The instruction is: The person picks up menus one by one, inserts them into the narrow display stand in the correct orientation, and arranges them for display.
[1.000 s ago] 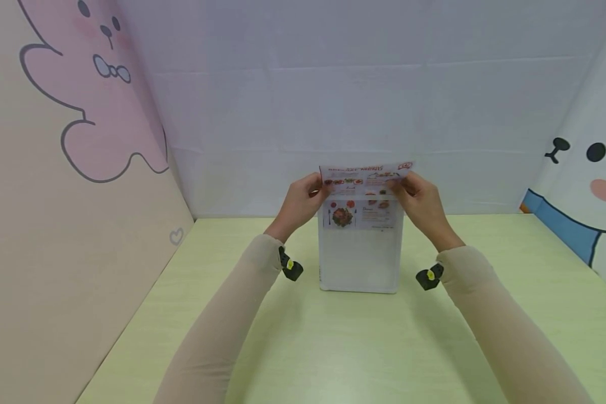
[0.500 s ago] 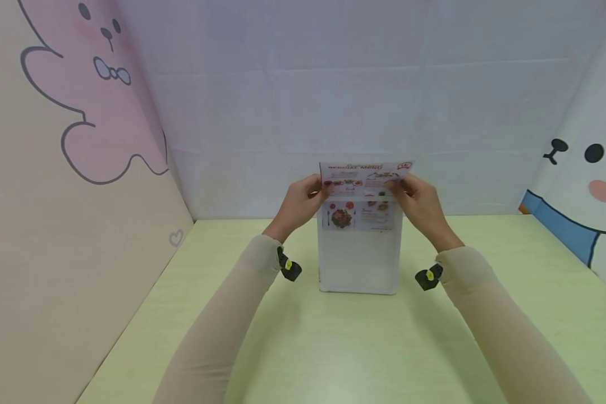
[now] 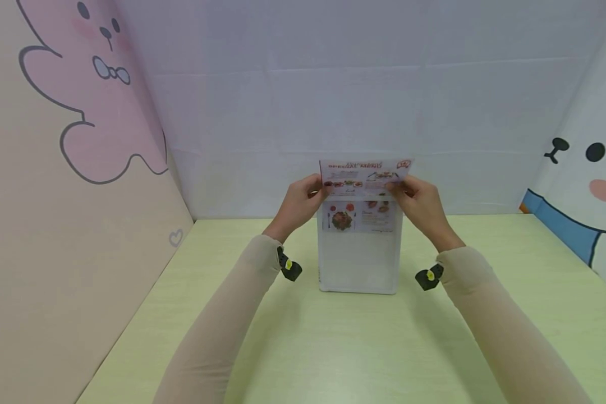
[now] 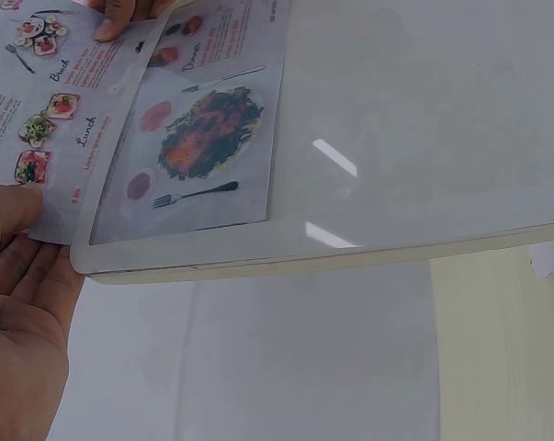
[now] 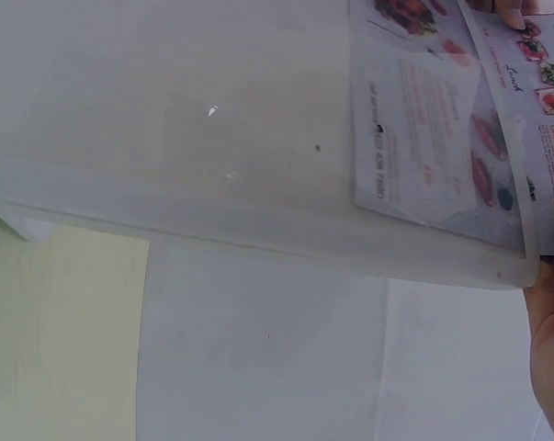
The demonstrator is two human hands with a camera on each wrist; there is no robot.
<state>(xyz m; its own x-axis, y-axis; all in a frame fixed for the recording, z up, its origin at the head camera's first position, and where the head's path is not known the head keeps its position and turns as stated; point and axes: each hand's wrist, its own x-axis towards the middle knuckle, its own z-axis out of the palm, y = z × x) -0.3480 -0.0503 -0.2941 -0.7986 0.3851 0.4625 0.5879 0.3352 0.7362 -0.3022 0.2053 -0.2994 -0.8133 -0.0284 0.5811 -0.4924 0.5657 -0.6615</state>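
Observation:
A printed menu sheet (image 3: 366, 174), headed "SPECIAL MENU", is partly inside an upright clear-fronted display stand (image 3: 358, 264). Its lower part, with a picture of a plated dish, shows through the front panel in all views. The upper part sticks out above the stand's top edge. My left hand (image 3: 303, 202) pinches the sheet's left edge just above the stand, thumb in front. On the opposite edge my right hand (image 3: 420, 205) pinches it likewise. In the left wrist view, the fingers (image 4: 38, 276) lie behind the sheet near the stand's top corner.
The stand rests on a pale yellow-green table (image 3: 333, 348) toward its back. A white cloth backdrop (image 3: 343, 106) hangs behind. Side panels (image 3: 81, 235) with cartoon animals border the left and right. Small black wrist cameras (image 3: 290, 268) sit on both sleeves.
The sheet's upper part has straightened, so its heading now reads clearly. Its lower edge sits very slightly lower inside the stand. Both hands have stayed almost in place.

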